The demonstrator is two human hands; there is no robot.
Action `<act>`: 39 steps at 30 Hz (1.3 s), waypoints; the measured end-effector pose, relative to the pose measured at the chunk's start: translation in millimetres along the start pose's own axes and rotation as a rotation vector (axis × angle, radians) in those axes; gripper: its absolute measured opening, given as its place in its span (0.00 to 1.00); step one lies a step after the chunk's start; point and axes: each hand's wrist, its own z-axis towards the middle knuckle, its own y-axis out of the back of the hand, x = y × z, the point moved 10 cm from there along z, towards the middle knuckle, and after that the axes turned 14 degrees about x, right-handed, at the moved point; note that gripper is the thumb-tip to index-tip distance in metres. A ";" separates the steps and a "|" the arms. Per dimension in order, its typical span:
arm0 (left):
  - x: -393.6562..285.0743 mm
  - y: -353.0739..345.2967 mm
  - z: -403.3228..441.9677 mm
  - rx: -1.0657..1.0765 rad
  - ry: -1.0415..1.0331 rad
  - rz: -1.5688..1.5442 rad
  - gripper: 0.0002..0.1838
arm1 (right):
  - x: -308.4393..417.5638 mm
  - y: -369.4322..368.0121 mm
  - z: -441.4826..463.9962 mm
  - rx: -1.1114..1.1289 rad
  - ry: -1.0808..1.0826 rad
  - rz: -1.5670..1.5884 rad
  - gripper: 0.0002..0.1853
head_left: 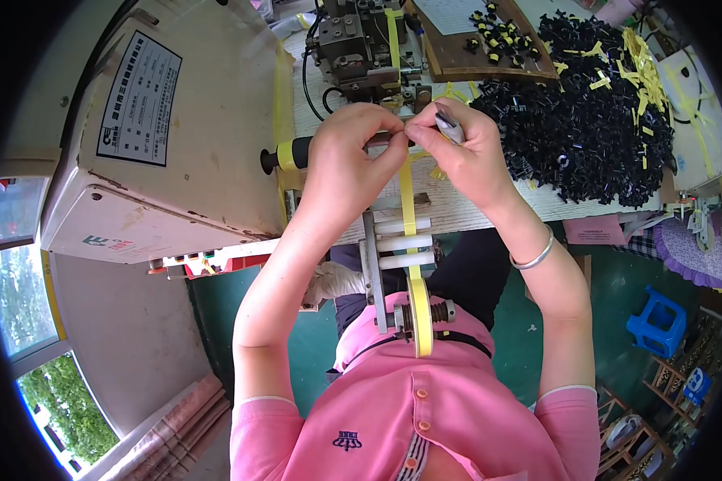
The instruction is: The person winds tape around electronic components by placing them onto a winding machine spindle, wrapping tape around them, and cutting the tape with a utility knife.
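Note:
My left hand (pixel 353 152) and my right hand (pixel 461 152) meet in front of a small metal machine (pixel 365 52). Both hands have thumb and forefinger pinched together; what lies between the fingertips is too small to make out. A silvery pointed tool (pixel 449 126) also rests in my right hand. Under the fingertips runs a yellow strip (pixel 407 196), which passes over white rollers (pixel 403 243) down to a yellow reel (pixel 420 317) at my waist. Beside my left wrist is a black cylinder with a yellow band (pixel 285 155).
A large heap of small black parts (pixel 578 120) covers the table's right side, with yellow pieces (pixel 646 72) on it. Behind stands a wooden tray (pixel 449 56) holding black-and-yellow parts (pixel 501 40). A big metal cabinet (pixel 192 120) stands at the left. A blue stool (pixel 656 322) is on the floor.

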 end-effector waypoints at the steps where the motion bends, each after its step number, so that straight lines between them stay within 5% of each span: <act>1: -0.1 -2.4 2.8 0.028 -0.004 0.015 0.04 | -2.9 1.2 -0.6 -0.005 -0.025 0.032 0.04; 9: -4.4 -8.3 -1.4 0.029 -0.064 0.197 0.05 | -17.0 11.6 -7.6 -0.068 -0.025 -0.032 0.05; 15: -13.5 -8.3 -7.1 -0.034 -0.150 0.330 0.07 | -34.9 8.6 -14.3 -0.072 -0.232 0.119 0.04; 21: -12.8 -9.9 -6.5 -0.049 -0.142 0.325 0.06 | -22.4 12.1 -10.7 -0.071 -0.092 0.009 0.04; 39: -20.0 -9.1 -10.5 0.053 -0.300 0.361 0.07 | -37.8 7.9 -10.1 -0.033 -0.121 0.020 0.05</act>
